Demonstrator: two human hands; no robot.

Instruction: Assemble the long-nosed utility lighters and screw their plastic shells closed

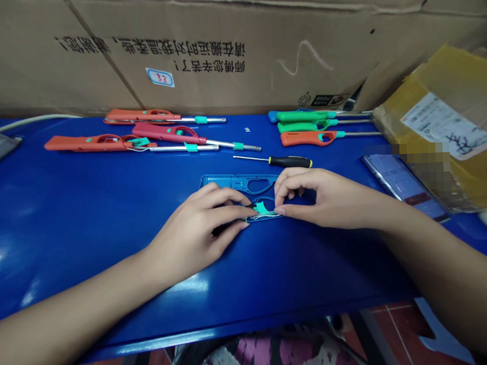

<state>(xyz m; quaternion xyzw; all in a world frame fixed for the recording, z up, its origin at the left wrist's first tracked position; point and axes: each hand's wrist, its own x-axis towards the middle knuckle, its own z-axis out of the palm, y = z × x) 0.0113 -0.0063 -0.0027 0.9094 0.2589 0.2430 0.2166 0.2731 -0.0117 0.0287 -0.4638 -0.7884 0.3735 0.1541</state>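
Observation:
An opened blue lighter half [265,218] lies on the table between my hands, with a teal trigger [261,207] and thin white wire [263,214] inside. My left hand [207,216] grips its left end, the fingertips over the parts and the thumb at the near edge. At its right end, my right hand [304,196] has thumb and forefinger pinched where the wire runs; the tips partly hide the contact. Just behind lies the other blue shell half [227,182], hollow side up, partly covered by my right fingers.
A black-and-yellow screwdriver [291,161] lies behind the shells. Orange and red lighters [144,116] lie back left; green and orange ones [306,138] back right. A phone [405,186] rests by a taped carton [446,114] at right. A large cardboard box [204,23] walls the back.

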